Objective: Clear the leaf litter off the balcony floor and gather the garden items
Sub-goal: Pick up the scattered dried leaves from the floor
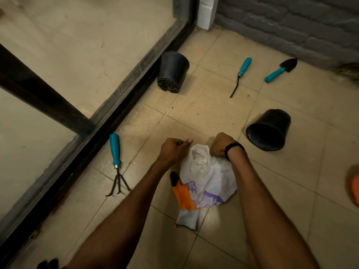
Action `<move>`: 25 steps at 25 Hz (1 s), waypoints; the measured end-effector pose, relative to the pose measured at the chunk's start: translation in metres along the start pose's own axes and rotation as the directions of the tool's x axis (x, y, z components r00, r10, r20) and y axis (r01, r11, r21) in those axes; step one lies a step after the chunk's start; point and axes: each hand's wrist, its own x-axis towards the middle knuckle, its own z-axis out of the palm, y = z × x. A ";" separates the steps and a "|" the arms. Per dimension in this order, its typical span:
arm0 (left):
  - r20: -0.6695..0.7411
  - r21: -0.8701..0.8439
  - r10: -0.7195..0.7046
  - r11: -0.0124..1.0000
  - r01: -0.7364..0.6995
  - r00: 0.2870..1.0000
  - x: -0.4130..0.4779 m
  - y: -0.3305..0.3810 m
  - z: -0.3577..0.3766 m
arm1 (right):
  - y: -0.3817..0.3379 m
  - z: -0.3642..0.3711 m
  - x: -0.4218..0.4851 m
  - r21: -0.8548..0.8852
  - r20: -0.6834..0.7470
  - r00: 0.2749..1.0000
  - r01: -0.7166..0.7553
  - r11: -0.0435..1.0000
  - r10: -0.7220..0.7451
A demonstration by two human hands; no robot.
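Observation:
A white plastic bag (209, 177) with purple print sits on the tiled floor in front of me. My right hand (221, 144) grips the bag's top edge on the right. My left hand (174, 145) is curled just left of the bag's opening and seems to pinch something small and dark. An orange, black and grey garden glove (184, 200) lies against the bag's left side. A teal-handled hand rake (116, 162) lies to the left. A teal-handled weeder (241, 74) and a small trowel (281, 70) lie further back.
Two black plastic pots lie on their sides: one (172, 71) by the dark door frame (108, 121), another (269, 130) right of my hands. A grey brick wall (291, 24) closes the back. Something orange (354, 187) shows at the right edge.

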 end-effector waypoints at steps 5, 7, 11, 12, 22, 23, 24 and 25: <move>-0.067 -0.002 -0.009 1.000 0.008 0.998 0.003 0.000 0.003 | 0.001 -0.012 0.010 0.747 -0.174 0.978 0.057 0.662 0.112; -0.155 -0.021 -0.048 0.999 0.045 0.987 0.005 0.000 0.002 | -0.002 -0.018 0.013 0.955 -0.134 0.979 0.086 0.283 0.152; -0.252 -0.076 -0.095 0.994 0.079 0.963 0.007 0.000 -0.006 | -0.008 -0.027 0.023 0.990 -0.136 0.967 0.142 -0.012 0.214; -0.258 -0.077 -0.096 0.994 0.079 0.961 0.007 0.000 -0.008 | -0.010 -0.027 0.025 0.986 -0.157 0.960 0.165 -0.014 0.231; -0.266 -0.076 -0.104 0.993 0.087 0.958 0.002 -0.006 -0.023 | -0.006 -0.029 0.042 0.809 -0.570 0.699 0.385 0.445 0.432; -0.277 -0.073 -0.104 0.994 0.087 0.955 0.002 -0.007 -0.025 | -0.007 -0.026 0.042 0.790 -0.586 0.689 0.368 0.491 0.427; -0.289 -0.071 -0.101 0.994 0.084 0.952 0.002 -0.008 -0.027 | -0.009 -0.023 0.041 0.767 -0.606 0.679 0.357 0.534 0.416; -0.301 -0.070 -0.100 0.994 0.083 0.948 0.003 -0.009 -0.028 | -0.012 -0.018 0.041 0.738 -0.634 0.662 0.365 0.568 0.399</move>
